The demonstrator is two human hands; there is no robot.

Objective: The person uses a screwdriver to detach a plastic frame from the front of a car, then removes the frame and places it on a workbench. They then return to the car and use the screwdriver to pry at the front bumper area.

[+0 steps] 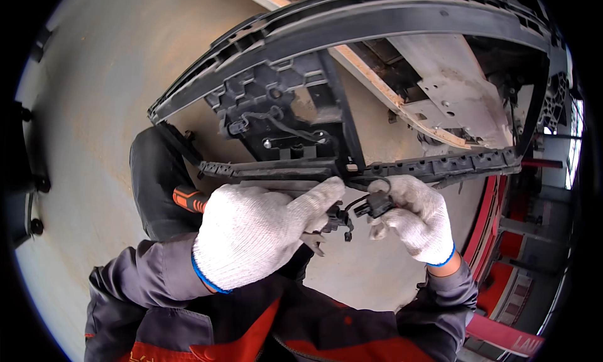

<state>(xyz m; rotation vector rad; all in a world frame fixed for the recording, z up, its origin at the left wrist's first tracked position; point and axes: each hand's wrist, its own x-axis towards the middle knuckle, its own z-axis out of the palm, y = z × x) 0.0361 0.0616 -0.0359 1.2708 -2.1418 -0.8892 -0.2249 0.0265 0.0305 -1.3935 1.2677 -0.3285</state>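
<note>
My left hand (260, 230), in a white knit glove, is closed around a pair of pliers. Their orange-and-black handle (187, 199) sticks out behind the fist, and grey metal jaws (314, 243) show below the fingers. The index finger points along a black plastic frame (414, 167). A black connector (379, 204) is pinched between the thumb and fingers of my gloved right hand (414, 214). From it a short dark cable runs to a small black clip-like part (339, 219) by my left fingertips; whether the left fingers touch that part is hidden.
A long curved dark bar (377, 20) arches across the far side. Behind the frame sits a honeycomb-ribbed black panel (270, 92) with a cable on it. Farther off lies a grey metal body part (443, 73). Red equipment (499, 280) stands at right, and black wheeled gear (31, 192) at left.
</note>
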